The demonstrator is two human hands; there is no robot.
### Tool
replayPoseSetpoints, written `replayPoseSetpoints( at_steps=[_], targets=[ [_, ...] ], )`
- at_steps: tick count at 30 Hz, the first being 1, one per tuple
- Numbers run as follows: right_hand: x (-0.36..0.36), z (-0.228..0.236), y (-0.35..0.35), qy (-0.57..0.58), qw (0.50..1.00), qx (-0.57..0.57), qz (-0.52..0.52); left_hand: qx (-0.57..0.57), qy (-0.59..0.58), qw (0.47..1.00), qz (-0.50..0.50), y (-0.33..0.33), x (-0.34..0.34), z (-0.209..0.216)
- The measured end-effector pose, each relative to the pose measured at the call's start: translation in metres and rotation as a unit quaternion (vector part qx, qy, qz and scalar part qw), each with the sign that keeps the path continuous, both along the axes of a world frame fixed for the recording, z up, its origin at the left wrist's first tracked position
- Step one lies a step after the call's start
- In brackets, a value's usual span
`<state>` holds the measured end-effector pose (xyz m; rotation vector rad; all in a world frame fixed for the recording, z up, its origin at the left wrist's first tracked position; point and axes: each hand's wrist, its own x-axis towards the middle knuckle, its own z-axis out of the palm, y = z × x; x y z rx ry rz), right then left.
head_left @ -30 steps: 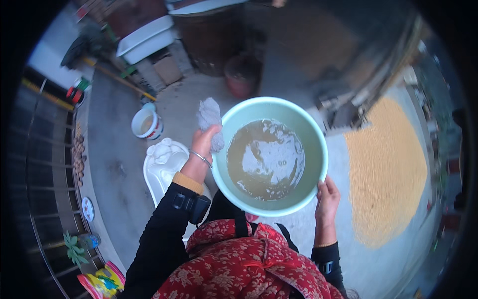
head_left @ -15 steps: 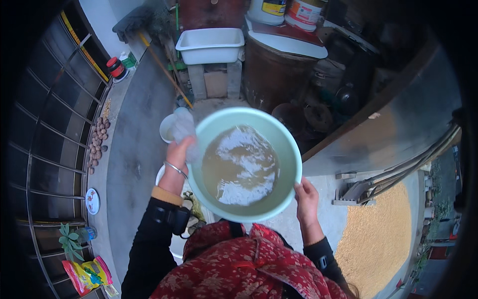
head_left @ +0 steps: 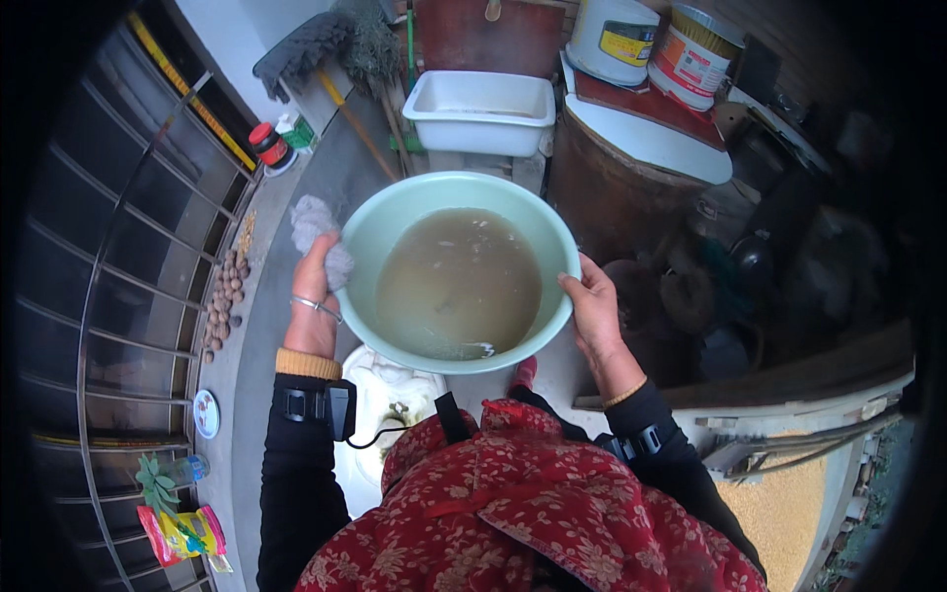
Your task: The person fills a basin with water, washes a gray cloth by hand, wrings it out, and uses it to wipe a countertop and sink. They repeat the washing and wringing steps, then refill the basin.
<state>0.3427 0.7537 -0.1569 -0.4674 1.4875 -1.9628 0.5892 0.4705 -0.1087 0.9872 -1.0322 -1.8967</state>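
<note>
In front of my body I carry a pale green basin (head_left: 360, 222) of murky brown water (head_left: 459, 281). My left hand (head_left: 314, 281) is closed at its left rim and also clutches a wet greyish-white cloth (head_left: 318, 225), bunched against the outside of the basin. On the right rim, my right hand (head_left: 595, 306) grips with the thumb over the edge; its other fingers are partly hidden behind the wall. Below the basin, a white moulded sink-like fixture (head_left: 380, 380) with dark bits in it shows by my left forearm.
Ahead, a white rectangular tub (head_left: 478, 136) rests on blocks, beside a large brown vat (head_left: 621, 183) topped by two buckets (head_left: 612, 44). Mops (head_left: 306, 54) lean at the left wall. Walnuts (head_left: 225, 296) line the barred window's ledge. Yellow grain (head_left: 779, 513) covers ground at the lower right.
The view has turned toward the right, and the tub and vat appear nearer. The water's bright ripples have mostly calmed. A white cup-like vessel near my left hand no longer shows.
</note>
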Motion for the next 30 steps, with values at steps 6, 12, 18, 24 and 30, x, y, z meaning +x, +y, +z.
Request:
replayPoseSetpoints(
  at_steps=[6, 12, 18, 24, 30],
  targets=[
    [-0.094, 0.002, -0.091, 0.025, 0.997, -0.003, 0.069, 0.008, 0.015, 0.996, 0.084, -0.058, -0.045, -0.006],
    [-0.161, 0.009, -0.181, 0.012, 0.995, -0.025, 0.100, 0.013, 0.053, 0.993, 0.106, -0.127, -0.094, -0.002],
    [-0.217, -0.006, -0.275, 0.030, 0.994, 0.014, 0.101, -0.038, 0.034, 0.993, 0.107, -0.220, -0.164, 0.006],
    [-0.253, -0.015, -0.372, -0.014, 0.996, 0.061, 0.061, -0.123, 0.025, 0.986, 0.113, -0.326, -0.224, 0.015],
    [-0.280, -0.039, -0.442, -0.041, 0.993, 0.103, 0.040, -0.068, -0.031, 0.992, 0.101, -0.399, -0.277, 0.036]
  ],
)
